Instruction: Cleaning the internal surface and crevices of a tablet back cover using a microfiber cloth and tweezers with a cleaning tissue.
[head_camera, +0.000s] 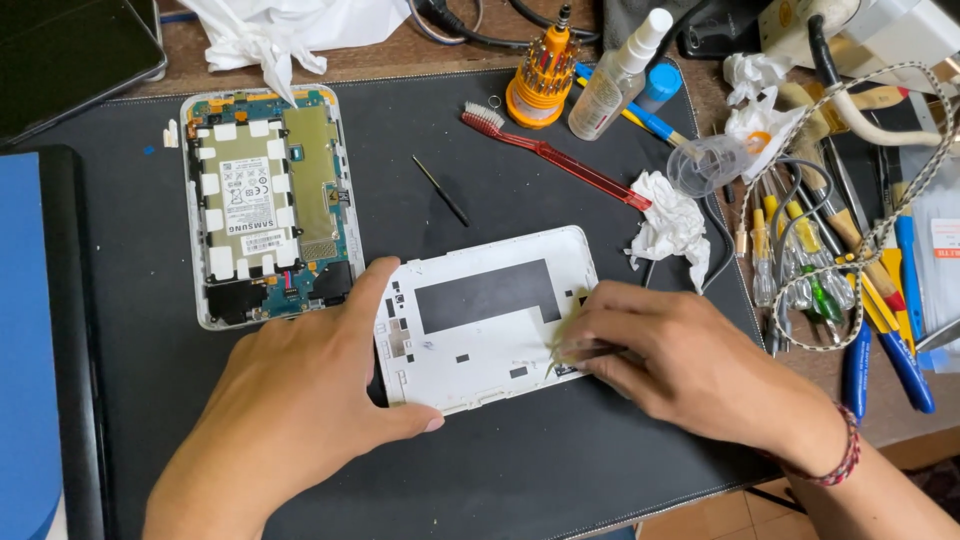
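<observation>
A white tablet back cover (480, 330) lies inside up on the black mat (520, 160). My left hand (300, 400) braces its left edge, thumb along the bottom and index finger up the side. My right hand (680, 360) pinches a small blurred brush-like tool (565, 348) against the cover's right inner edge. The opened tablet body (265, 205), showing its battery and circuit board, lies to the upper left, apart from both hands.
A red toothbrush (550, 155), thin black pick (440, 190), crumpled tissue (672, 225), orange screwdriver-bit stand (540, 80) and spray bottle (615, 80) lie behind. Screwdrivers, pliers and cables (850, 260) crowd the right side. A blue case (25, 340) sits at left.
</observation>
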